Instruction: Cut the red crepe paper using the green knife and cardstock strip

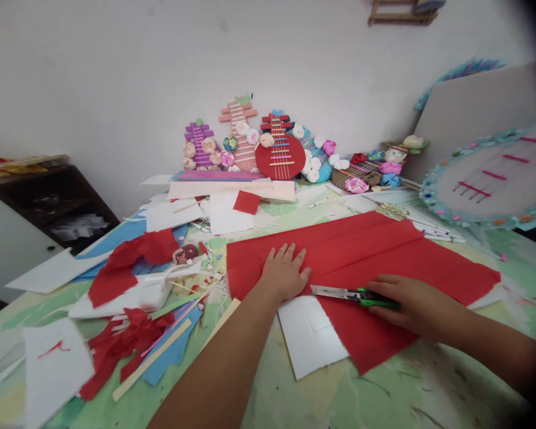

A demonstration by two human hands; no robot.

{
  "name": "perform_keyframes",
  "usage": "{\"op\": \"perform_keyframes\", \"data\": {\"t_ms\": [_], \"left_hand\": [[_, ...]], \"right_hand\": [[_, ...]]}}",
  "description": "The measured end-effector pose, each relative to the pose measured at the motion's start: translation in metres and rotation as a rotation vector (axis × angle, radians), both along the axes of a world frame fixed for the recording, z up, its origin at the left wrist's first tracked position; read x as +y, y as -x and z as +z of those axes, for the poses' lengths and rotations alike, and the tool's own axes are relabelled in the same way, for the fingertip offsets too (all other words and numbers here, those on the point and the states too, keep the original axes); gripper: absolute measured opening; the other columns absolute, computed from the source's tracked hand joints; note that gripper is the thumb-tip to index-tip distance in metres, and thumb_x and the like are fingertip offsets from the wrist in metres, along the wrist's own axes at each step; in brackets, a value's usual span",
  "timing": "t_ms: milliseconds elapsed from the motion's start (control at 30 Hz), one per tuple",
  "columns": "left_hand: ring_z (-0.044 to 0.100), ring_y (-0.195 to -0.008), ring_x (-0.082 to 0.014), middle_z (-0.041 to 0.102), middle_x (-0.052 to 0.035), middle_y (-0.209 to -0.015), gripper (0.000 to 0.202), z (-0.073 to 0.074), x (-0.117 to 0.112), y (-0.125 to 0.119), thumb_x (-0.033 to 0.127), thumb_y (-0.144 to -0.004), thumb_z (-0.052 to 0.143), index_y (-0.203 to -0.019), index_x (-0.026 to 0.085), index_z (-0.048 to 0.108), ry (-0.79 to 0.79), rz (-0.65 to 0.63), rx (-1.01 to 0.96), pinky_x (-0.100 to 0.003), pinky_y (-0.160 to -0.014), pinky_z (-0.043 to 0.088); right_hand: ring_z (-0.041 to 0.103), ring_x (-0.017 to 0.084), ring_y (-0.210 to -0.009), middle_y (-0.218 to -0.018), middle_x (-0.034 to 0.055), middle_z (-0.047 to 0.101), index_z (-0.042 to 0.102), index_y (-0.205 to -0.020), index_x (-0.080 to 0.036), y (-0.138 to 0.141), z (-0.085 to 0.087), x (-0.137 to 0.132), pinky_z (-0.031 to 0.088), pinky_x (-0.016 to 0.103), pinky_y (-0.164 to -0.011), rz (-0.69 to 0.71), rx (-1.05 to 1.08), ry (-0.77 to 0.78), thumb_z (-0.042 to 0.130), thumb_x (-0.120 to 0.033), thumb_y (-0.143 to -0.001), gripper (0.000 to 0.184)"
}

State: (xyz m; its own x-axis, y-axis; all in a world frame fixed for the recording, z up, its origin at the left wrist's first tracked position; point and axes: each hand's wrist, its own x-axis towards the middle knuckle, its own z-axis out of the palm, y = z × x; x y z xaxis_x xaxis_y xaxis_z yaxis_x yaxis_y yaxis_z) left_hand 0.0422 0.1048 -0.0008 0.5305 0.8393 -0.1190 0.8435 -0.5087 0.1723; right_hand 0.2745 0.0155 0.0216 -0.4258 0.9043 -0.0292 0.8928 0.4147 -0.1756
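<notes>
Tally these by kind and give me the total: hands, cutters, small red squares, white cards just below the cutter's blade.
Hands, left hand and right hand: 2
Cutter: 1
Red square: 1
White card: 1
Total: 5

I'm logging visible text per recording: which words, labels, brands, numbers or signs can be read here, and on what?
None can be read.
Green-and-black utility knife with metal blade: any markings are too small or blurred to read.
White four-sided sheet at lower left: a red mark, no legible character.
</notes>
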Motion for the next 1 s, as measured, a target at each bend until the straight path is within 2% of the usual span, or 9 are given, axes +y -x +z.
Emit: {"op": "perform_keyframes", "data": {"t_ms": [433,533,600,667,767,867,1000], "left_hand": [[0.015,-0.128,-0.0209,0.021,-0.0055,-0.14,0.055,-0.003,0.001,0.003,0.048,-0.087,0.021,-0.134,0.02,0.023,-0.019,0.046,-0.083,-0.042,-0.103,0.01],[0.017,-0.128,-0.0204,0.023,-0.0061,-0.14,0.052,0.004,-0.001,0.007,0.044,-0.088,0.022,-0.133,0.019,0.025,-0.059,0.056,-0.128,-0.04,-0.102,0.015],[0.02,-0.126,-0.0198,0.027,-0.0051,-0.138,0.046,0.012,-0.003,0.011,0.04,-0.089,0.023,-0.128,0.02,0.034,-0.093,0.035,-0.155,-0.038,-0.101,0.018],[0.03,-0.121,-0.0185,0.038,-0.0038,-0.131,0.038,0.022,-0.006,0.014,0.035,-0.089,0.026,-0.116,0.021,0.049,-0.113,-0.015,-0.168,-0.032,-0.098,0.025],[0.05,-0.098,-0.0173,0.058,-0.0037,-0.104,0.03,0.037,-0.011,0.015,0.03,-0.086,0.033,-0.09,0.021,0.062,-0.1,-0.092,-0.136,-0.025,-0.082,0.039],[0.055,-0.079,-0.0184,0.06,-0.0042,-0.083,0.022,0.048,-0.017,0.013,0.028,-0.08,0.044,-0.076,0.019,0.064,-0.075,-0.115,-0.057,-0.025,-0.065,0.043],[0.056,-0.072,-0.0193,0.06,-0.0036,-0.076,0.013,0.054,-0.028,0.012,0.029,-0.074,0.054,-0.072,0.02,0.063,-0.069,-0.105,0.044,-0.025,-0.056,0.042]], "right_hand": [[0.058,0.024,-0.079,-0.094,0.0098,0.061,0.059,-0.1,-0.021,0.006,-0.001,0.004,0.047,0.037,-0.066,0.017,-0.035,-0.011,0.044,-0.033,-0.082,0.027],[0.058,0.024,-0.081,-0.096,0.0103,0.06,0.058,-0.101,-0.022,0.005,0.001,0.006,0.046,0.036,-0.066,0.028,-0.024,-0.031,0.044,-0.035,-0.082,0.028],[0.058,0.024,-0.081,-0.096,0.0103,0.06,0.058,-0.101,-0.022,0.004,0.003,0.007,0.046,0.036,-0.066,0.024,-0.019,-0.029,0.043,-0.036,-0.082,0.028],[0.057,0.024,-0.08,-0.095,0.0103,0.06,0.059,-0.1,-0.022,0.003,0.004,0.009,0.046,0.036,-0.065,0.021,-0.009,-0.018,0.043,-0.036,-0.082,0.028],[0.057,0.024,-0.078,-0.093,0.0097,0.06,0.059,-0.1,-0.022,0.004,0.004,0.011,0.046,0.037,-0.066,0.015,0.007,0.0,0.044,-0.036,-0.081,0.027],[0.057,0.024,-0.079,-0.092,0.0087,0.061,0.058,-0.101,-0.023,0.005,0.002,0.013,0.045,0.037,-0.066,0.01,0.024,0.026,0.044,-0.036,-0.081,0.028],[0.057,0.024,-0.078,-0.09,0.0084,0.062,0.058,-0.102,-0.023,0.005,0.001,0.015,0.045,0.036,-0.067,0.006,0.057,0.012,0.046,-0.036,-0.08,0.027]]}}
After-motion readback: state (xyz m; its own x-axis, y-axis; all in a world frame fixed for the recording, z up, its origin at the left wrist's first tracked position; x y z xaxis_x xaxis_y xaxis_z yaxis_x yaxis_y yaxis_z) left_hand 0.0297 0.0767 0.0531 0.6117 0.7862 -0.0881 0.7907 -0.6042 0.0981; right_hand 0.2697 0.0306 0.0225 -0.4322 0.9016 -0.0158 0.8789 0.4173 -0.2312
